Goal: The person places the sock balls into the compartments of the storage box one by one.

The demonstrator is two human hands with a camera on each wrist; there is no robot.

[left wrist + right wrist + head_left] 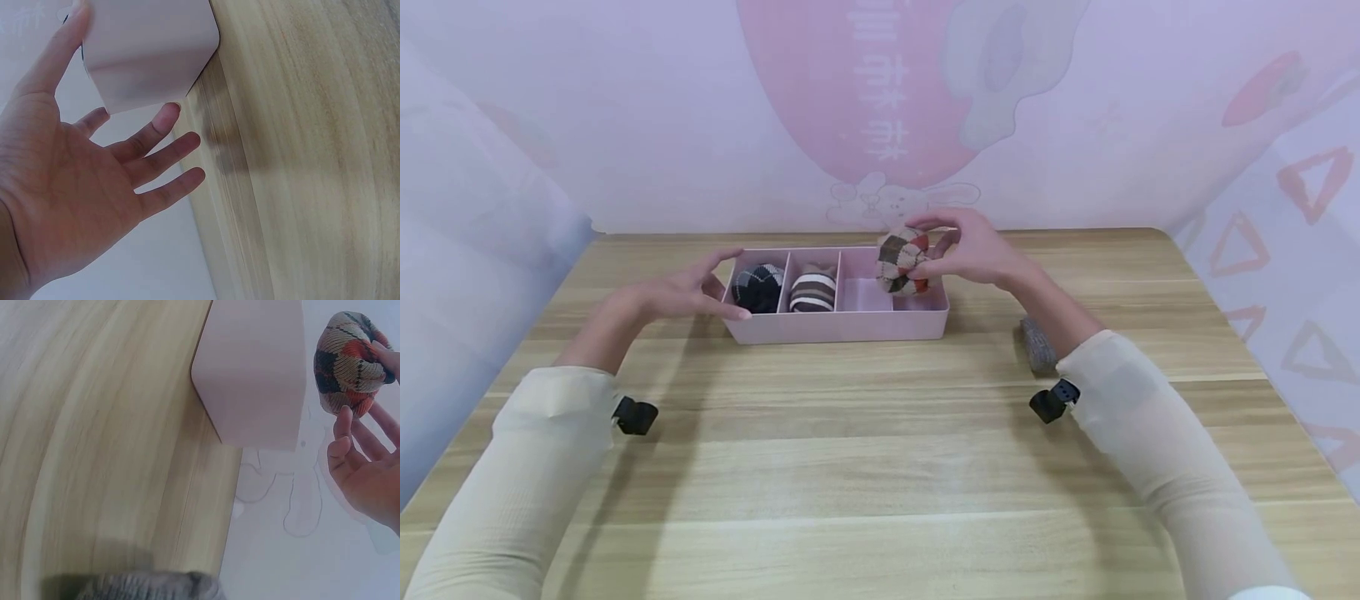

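A pink divided box (842, 327) stands on the wooden table. A black-and-white sock ball (758, 286) fills its left compartment and a brown striped sock ball (812, 292) the one beside it. My right hand (972, 248) holds an argyle sock ball (902, 262) just above the box's right end; in the right wrist view the ball (347, 360) sits at my fingertips (340, 429) beyond the box wall (250, 375). My left hand (688, 287) is open, fingers spread, touching the box's left end (147, 50).
A grey sock (1037, 345) lies on the table under my right forearm, also visible as grey fabric (150, 587) at the bottom of the right wrist view. A pink-and-lilac printed wall stands behind the table's far edge (880, 232).
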